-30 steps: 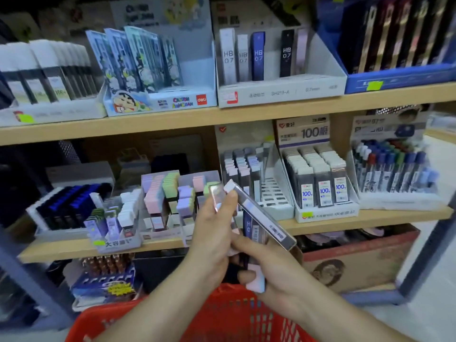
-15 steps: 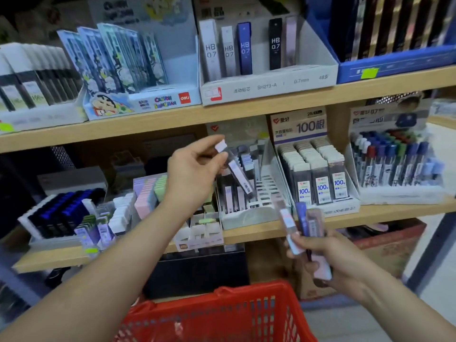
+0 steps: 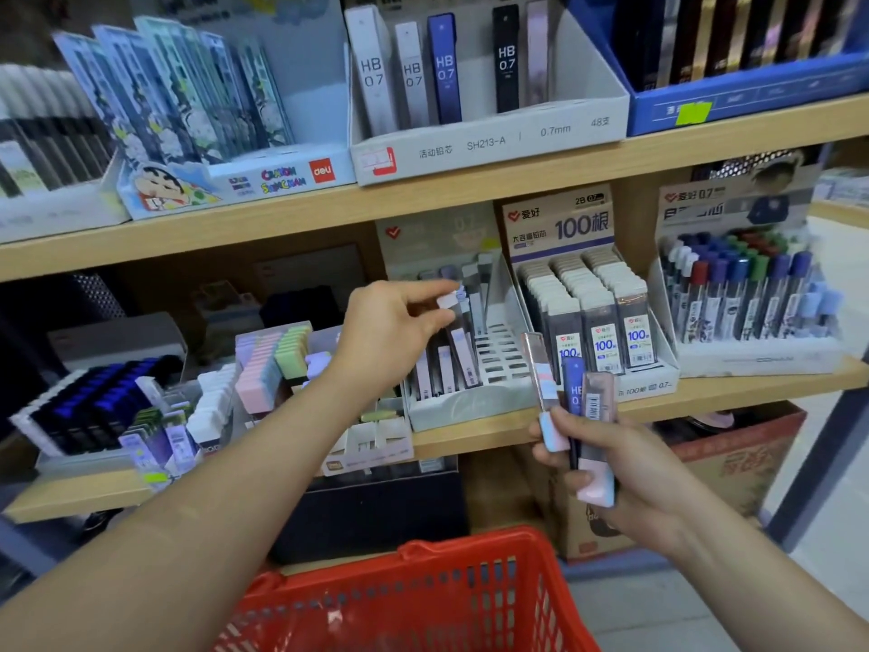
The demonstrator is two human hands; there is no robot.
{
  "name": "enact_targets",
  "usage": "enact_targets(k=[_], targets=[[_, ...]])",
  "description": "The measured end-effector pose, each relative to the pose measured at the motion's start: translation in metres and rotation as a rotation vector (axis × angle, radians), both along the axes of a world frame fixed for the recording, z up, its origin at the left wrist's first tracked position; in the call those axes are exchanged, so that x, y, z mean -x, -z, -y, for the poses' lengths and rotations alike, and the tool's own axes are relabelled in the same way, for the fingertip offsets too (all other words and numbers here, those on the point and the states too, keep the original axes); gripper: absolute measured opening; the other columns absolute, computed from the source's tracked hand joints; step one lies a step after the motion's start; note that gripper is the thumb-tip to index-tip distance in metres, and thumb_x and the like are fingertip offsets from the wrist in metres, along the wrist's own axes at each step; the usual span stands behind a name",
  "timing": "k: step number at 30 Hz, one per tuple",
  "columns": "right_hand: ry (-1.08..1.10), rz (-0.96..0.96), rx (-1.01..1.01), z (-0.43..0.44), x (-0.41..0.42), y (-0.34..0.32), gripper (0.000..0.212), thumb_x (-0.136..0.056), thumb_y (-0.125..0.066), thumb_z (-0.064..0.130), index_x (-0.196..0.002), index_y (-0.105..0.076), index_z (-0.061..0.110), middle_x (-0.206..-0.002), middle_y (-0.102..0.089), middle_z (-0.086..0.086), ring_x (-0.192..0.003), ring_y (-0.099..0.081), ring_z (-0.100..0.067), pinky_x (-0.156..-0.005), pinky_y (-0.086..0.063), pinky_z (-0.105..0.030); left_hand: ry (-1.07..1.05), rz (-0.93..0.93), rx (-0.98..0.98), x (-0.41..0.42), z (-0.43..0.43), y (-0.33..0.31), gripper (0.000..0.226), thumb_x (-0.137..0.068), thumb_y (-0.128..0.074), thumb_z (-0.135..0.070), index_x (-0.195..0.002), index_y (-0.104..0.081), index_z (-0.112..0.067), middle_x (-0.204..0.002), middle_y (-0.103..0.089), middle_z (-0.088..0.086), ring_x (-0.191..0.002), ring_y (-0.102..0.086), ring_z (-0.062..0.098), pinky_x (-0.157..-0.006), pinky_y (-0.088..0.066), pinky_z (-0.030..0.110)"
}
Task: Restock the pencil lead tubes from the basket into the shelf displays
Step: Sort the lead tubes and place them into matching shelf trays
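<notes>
Left hand (image 3: pixel 390 331) pinched a lead tube (image 3: pixel 460 343) by its cap, slotted display (image 3: pixel 470 407) beneath; right hand (image 3: pixel 630 468) clutched three tubes (image 3: pixel 596 402), basket (image 3: pixel 423 600) below.

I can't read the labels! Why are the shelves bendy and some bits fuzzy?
Head view: the wide-angle lens bows and tilts the wooden shelf. Same view, the left hand and its lead tube are slightly blurred, and the grey boxes far left are soft. The lead tubes in the right hand and the HB 0.7 display box stay readable; light is even.
</notes>
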State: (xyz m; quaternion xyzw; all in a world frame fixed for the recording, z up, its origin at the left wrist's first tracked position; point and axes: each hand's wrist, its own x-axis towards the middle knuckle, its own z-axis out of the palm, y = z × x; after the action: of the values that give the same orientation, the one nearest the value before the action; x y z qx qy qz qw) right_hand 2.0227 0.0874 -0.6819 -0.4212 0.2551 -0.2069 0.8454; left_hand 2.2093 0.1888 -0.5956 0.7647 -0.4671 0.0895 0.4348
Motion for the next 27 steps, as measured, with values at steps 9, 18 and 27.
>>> enact_targets(k=[9, 18, 27], targets=[[0.053, 0.039, 0.029, -0.006, -0.005, -0.004, 0.027, -0.072, -0.07, 0.014, -0.099, -0.065, 0.009, -0.073, -0.066, -0.006, -0.056, -0.064, -0.016, -0.036, -0.03, -0.015, 0.012, 0.413, -0.122, -0.012, 0.017, 0.009, 0.021, -0.089, -0.067, -0.017, -0.109, -0.073, -0.015, -0.096, -0.064, 0.002, -0.093, -0.04, 0.015, -0.077, -0.025, 0.016], [0.059, 0.04, 0.08, -0.012, -0.01, -0.006, 0.009, -0.078, -0.069, 0.013, -0.085, -0.064, 0.011, -0.068, -0.06, -0.004, -0.049, -0.048, -0.011, -0.037, -0.029, -0.015, 0.008, 0.379, -0.047, 0.0, 0.002, 0.001, 0.028, -0.09, -0.065, -0.019, -0.117, -0.069, -0.02, -0.109, -0.067, 0.001, -0.105, -0.055, 0.02, -0.09, -0.044, 0.031], [-0.191, 0.029, 0.164, -0.03, -0.011, -0.034, 0.019, -0.077, -0.067, 0.025, -0.072, -0.066, 0.006, -0.061, -0.05, -0.009, -0.044, -0.032, -0.01, -0.037, -0.021, -0.016, 0.275, 0.681, -0.338, 0.058, -0.07, 0.036, 0.037, -0.096, -0.042, -0.038, -0.119, -0.063, -0.019, -0.098, -0.07, -0.008, -0.083, -0.062, 0.015, -0.069, -0.052, 0.028]])
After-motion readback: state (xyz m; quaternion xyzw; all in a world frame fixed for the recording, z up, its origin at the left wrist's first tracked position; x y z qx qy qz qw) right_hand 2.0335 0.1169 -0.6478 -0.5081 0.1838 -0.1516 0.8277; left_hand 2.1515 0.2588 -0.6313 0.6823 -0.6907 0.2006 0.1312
